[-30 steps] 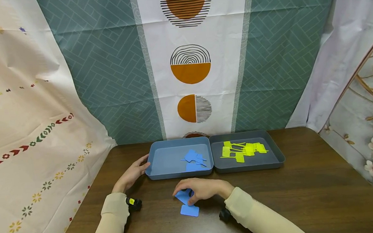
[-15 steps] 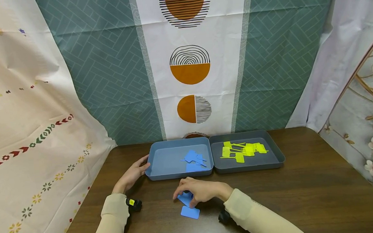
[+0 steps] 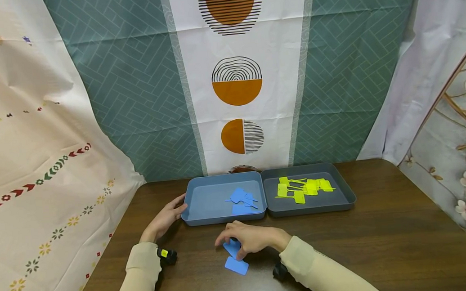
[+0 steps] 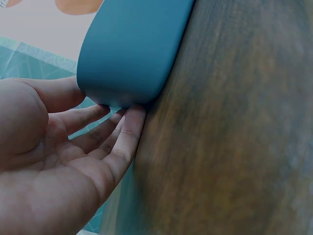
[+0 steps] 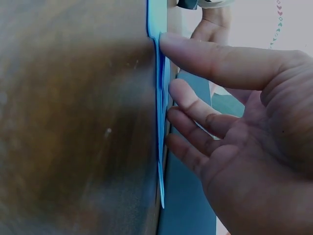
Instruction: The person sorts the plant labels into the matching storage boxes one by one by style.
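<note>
My left hand (image 3: 165,220) rests against the left end of the blue-grey tray (image 3: 204,199). In the left wrist view, its thumb lies at the rim and its fingertips touch the outer wall (image 4: 129,63). My right hand (image 3: 253,236) is lowered over flat blue plastic tags in front of the trays, fingers loosely bent and spread. Its thumb (image 5: 195,56) touches the blue tags (image 5: 160,98), which lie flat and overlapping on the table. One tag (image 3: 236,265) shows uncovered nearest the body; another (image 3: 232,249) is partly hidden under the hand.
Several blue tags (image 3: 240,194) with thin stems lie at the right of the blue-grey tray. A dark grey tray (image 3: 342,201) adjoins it on the right, with several yellow tags (image 3: 310,186) inside. Both stand on a brown wooden table (image 3: 385,238) before hanging cloths.
The uncovered blue tag has turned slightly under the right hand, and the partly hidden tag has shifted a little. The right hand has barely moved; the left hand stays at the tray.
</note>
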Demonstrator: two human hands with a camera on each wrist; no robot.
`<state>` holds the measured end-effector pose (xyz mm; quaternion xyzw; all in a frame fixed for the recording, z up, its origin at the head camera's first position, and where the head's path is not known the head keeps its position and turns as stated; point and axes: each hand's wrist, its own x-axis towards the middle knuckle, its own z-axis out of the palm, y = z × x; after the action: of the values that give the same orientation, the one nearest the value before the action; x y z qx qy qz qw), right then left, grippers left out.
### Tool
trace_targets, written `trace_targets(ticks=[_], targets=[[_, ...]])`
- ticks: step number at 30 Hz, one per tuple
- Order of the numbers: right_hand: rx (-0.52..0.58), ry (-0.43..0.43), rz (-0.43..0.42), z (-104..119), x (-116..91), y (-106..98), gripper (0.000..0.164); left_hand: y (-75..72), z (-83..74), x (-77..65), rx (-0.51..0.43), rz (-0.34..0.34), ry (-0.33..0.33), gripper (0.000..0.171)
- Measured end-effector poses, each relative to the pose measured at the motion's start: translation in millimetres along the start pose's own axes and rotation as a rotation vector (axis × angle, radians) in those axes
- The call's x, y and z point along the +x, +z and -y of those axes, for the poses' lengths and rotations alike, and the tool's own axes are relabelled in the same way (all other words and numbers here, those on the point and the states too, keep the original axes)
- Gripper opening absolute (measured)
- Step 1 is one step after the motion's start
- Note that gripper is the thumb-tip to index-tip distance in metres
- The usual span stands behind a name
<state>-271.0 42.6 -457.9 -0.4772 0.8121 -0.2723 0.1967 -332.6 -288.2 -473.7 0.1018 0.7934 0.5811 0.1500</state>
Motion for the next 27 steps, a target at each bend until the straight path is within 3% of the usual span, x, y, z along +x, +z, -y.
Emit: trace_targets(ticks=[8,20,27], targets=[[-0.036,0.014,-0.029,0.4,-0.6,-0.7,0.060,0.5,1.6,1.0,-0.008,-0.002,-0.009,0.061],[0.007,0.055,-0.041,-1.9,-0.1,-1.2,0.058,0.2,0.7,1.0,-0.009,0.001,-0.006,0.061],[-0.060,0.067,-0.069,-3.0,-1.0,-0.4,0.053,0.2,-0.5,-0.1,-0.009,-0.003,-0.003,0.061]])
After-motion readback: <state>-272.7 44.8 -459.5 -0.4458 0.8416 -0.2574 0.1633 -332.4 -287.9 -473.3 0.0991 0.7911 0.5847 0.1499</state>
